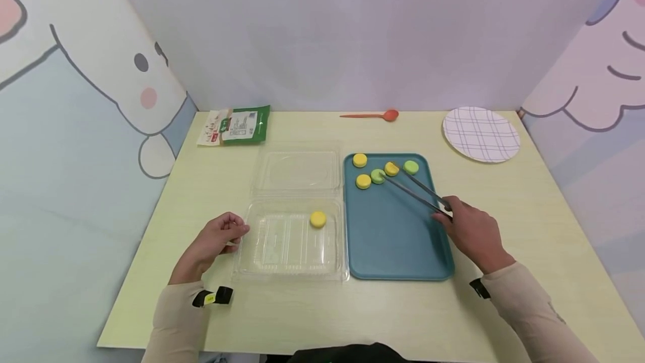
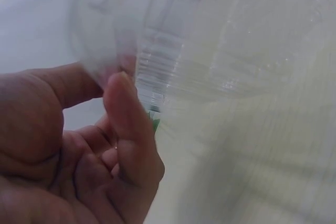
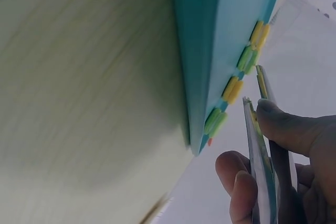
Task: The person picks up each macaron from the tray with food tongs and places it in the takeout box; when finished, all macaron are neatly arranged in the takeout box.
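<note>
My left hand (image 1: 216, 240) pinches the left rim of a clear plastic clamshell container (image 1: 282, 242) between thumb and fingers. The container's lid (image 1: 299, 171) lies folded back, and one yellow macaron (image 1: 318, 219) sits inside the base. My right hand (image 1: 473, 234) grips metal tongs (image 1: 415, 196) over a blue tray (image 1: 393, 234). The spread tong tips are at a yellow macaron (image 1: 391, 169) and a green macaron (image 1: 377, 176); I cannot tell whether they touch. Another green macaron (image 1: 410, 167) and two yellow macarons (image 1: 360, 160) (image 1: 363, 181) lie nearby on the tray.
At the back left of the table lies a green and white packet (image 1: 242, 126). A red spoon (image 1: 385, 116) rests along the back edge. The checked white plate (image 1: 481, 134) stands at the back right. Walls border the table's back and sides.
</note>
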`<state>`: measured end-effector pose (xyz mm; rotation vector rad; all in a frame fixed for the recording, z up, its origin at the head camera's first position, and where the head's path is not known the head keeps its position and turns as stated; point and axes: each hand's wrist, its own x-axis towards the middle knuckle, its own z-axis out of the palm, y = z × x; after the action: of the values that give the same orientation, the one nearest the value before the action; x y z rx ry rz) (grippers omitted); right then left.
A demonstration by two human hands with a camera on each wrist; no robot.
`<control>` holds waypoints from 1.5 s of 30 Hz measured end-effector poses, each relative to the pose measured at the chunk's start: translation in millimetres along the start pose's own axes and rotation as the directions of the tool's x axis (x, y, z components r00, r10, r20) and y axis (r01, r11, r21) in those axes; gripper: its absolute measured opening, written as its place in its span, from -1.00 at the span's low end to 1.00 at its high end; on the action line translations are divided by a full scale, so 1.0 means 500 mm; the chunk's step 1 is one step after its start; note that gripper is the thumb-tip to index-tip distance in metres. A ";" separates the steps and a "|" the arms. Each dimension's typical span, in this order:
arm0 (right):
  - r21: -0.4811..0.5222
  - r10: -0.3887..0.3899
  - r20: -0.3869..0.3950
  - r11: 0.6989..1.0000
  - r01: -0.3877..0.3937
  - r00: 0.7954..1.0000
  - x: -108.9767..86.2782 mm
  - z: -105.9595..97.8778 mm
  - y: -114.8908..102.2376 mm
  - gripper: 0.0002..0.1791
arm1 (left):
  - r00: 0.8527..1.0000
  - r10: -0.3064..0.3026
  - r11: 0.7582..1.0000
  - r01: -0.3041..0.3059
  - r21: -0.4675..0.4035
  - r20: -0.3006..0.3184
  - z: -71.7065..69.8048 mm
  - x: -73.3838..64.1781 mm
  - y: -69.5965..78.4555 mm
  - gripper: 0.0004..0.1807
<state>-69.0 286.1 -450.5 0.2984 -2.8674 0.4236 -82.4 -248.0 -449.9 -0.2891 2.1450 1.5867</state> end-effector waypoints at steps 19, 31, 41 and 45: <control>-0.005 0.094 0.101 0.996 -0.094 0.990 0.004 0.000 -0.003 -0.56 | 1.000 0.006 1.000 -0.006 -0.013 -0.001 0.000 0.001 -0.004 -0.78; 0.011 0.120 0.136 0.992 -0.123 0.983 0.009 0.005 0.002 -0.58 | 1.000 0.001 1.000 -0.001 -0.010 -0.004 -0.001 0.003 -0.005 -0.78; 0.028 0.136 0.109 0.990 -0.140 0.985 0.010 0.010 0.007 -0.58 | 1.000 0.001 1.000 -0.001 -0.017 -0.004 0.000 0.003 -0.006 -0.77; 0.036 0.142 0.065 0.989 -0.145 0.988 0.011 0.013 0.010 -0.59 | 1.000 0.002 1.000 -0.002 -0.018 -0.007 0.001 0.002 -0.007 -0.77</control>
<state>-76.6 288.2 -456.4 0.1140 -2.9552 0.5071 -81.7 -248.6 -453.3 -0.2995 2.1381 1.6087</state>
